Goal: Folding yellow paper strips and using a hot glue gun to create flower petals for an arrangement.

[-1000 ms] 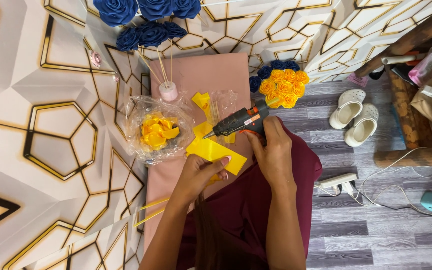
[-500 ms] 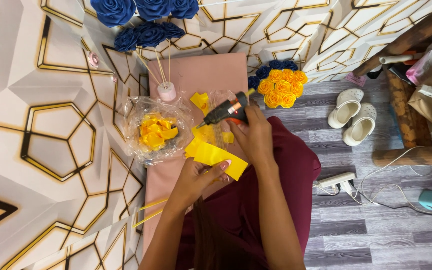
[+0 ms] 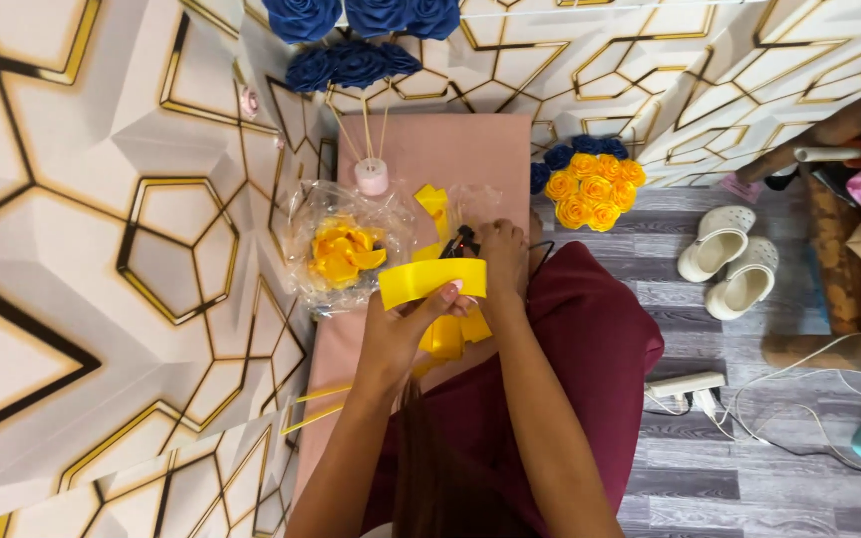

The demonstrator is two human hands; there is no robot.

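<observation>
**Now: yellow ribbon strip lifted, glue gun set low behind it**

Currently the yellow ribbon strip (image 3: 432,280) is being held up flat, above the pink bench (image 3: 450,159) and over further yellow ribbon pieces (image 3: 444,337) lying below it. One second ago this strip was lying lower on the bench; it is now being raised toward the camera.

The left hand (image 3: 401,334) is gripping the strip, its grip clenched on the lower edge with a fingertip over the front face. The right hand (image 3: 503,261) is closing its grip around the black glue gun (image 3: 460,240), which has moved from a raised, sideways position to a point just behind the strip's upper edge. By judgement, gluing of the strip is in hand.

Left of the hands, a clear wrapper with yellow ribbon roses (image 3: 344,252) is resting on the bench. A pink reed diffuser (image 3: 372,175) is standing beyond it. A yellow-and-blue rose bouquet (image 3: 590,181) is lying to the right.
</observation>
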